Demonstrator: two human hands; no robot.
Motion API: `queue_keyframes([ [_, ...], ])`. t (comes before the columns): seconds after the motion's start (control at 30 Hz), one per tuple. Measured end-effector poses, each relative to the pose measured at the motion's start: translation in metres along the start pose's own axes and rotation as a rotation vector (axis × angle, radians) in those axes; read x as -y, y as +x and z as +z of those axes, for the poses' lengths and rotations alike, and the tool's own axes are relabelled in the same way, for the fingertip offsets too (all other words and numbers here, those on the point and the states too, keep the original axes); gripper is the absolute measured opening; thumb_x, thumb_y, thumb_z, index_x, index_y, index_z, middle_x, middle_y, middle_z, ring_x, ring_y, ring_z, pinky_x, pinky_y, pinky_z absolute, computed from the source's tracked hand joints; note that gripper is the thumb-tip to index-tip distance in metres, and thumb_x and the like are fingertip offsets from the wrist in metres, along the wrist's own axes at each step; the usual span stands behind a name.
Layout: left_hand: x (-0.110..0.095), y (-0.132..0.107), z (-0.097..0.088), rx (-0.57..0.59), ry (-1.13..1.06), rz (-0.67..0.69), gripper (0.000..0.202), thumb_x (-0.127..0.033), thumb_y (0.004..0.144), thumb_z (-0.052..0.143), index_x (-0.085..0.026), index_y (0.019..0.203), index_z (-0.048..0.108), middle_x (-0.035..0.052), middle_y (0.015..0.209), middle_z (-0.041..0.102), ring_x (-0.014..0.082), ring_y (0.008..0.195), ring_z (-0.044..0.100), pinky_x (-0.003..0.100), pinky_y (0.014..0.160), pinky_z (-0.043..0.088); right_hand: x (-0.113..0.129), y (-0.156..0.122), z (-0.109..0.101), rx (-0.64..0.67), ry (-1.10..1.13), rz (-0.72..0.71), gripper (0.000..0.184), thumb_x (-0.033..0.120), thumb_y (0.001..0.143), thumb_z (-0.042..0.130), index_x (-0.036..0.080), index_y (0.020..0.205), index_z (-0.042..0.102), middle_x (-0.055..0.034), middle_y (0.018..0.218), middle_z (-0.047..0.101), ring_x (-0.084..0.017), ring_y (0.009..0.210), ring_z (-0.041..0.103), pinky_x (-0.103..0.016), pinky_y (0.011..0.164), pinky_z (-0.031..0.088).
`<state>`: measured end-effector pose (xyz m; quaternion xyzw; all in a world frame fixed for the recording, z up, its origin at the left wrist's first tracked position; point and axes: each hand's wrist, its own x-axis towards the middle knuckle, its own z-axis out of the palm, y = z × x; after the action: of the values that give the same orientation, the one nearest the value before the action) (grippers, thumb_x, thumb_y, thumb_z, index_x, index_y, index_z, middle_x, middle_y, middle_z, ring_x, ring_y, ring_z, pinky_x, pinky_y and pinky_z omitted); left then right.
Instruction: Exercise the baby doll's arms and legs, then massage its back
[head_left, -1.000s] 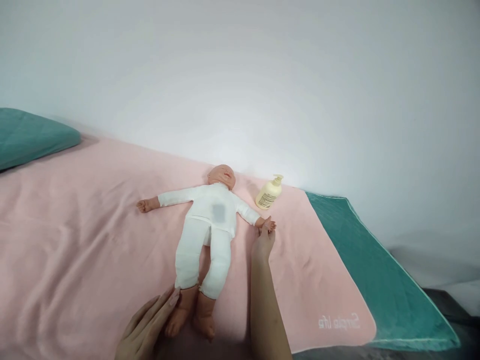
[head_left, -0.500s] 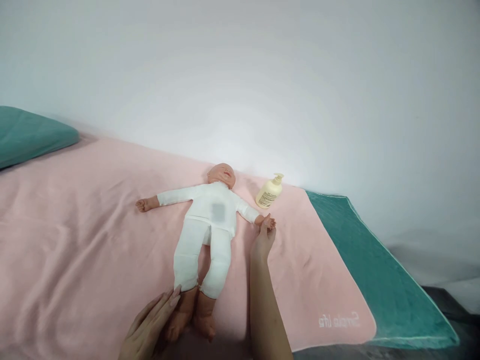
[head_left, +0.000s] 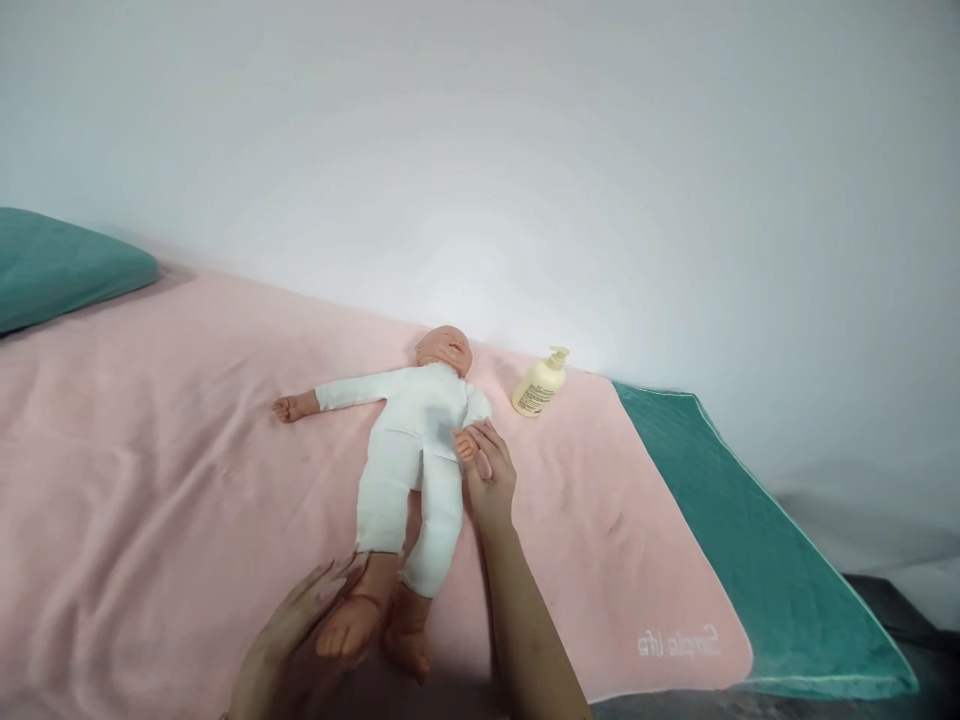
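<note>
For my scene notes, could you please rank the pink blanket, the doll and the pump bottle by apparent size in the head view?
Largest: pink blanket.
Then: doll.
Smallest: pump bottle, clearly so though slightly farther away.

Your right forearm [head_left: 525, 620] comes in from 6 o'clock and runs up toward 12, wrist straight. Your right hand [head_left: 489, 482] sits near the middle of the view, thumb and fingertips pinched together. Your left hand [head_left: 296, 630] lies low at 7 o'clock, fingers loosely curled and pointing toward 2 o'clock.
</note>
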<state>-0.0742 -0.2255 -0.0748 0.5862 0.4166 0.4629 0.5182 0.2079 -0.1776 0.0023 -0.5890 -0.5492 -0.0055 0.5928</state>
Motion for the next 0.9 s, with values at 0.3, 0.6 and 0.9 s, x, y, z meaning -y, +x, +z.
queue_keyframes([
  [0.3,-0.063,0.063,0.011,0.018,0.477,0.741,0.054,-0.024,0.094,0.055,-0.02,0.146,0.044,0.0106,0.138,0.06,0.0276,0.13,0.055,0.04,0.108,0.048,-0.006,0.0,0.0,0.172,-0.069,-0.1,0.035,0.022,0.095,0.054,0.031,0.124,0.071,-0.0056,0.131,0.067,-0.021,0.136,0.053,-0.045,0.114,0.046],
  [0.6,-0.088,0.114,0.03,-0.068,0.5,0.77,0.045,-0.03,0.099,0.053,-0.017,0.141,0.045,0.013,0.133,0.061,0.0298,0.12,0.059,0.042,0.102,0.049,-0.007,0.001,-0.001,0.217,-0.073,-0.147,0.038,0.018,0.095,0.051,0.03,0.126,0.069,-0.0066,0.133,0.065,-0.021,0.137,0.052,-0.044,0.115,0.045],
  [0.9,-0.088,0.085,0.012,-0.035,0.472,0.708,0.048,-0.027,0.097,0.055,-0.022,0.143,0.046,0.0096,0.136,0.06,0.0286,0.125,0.057,0.041,0.103,0.049,0.007,0.008,-0.005,-0.294,0.246,0.384,0.04,0.038,0.088,0.064,0.019,0.123,0.06,-0.0118,0.129,0.065,-0.022,0.12,0.062,-0.043,0.107,0.048],
])
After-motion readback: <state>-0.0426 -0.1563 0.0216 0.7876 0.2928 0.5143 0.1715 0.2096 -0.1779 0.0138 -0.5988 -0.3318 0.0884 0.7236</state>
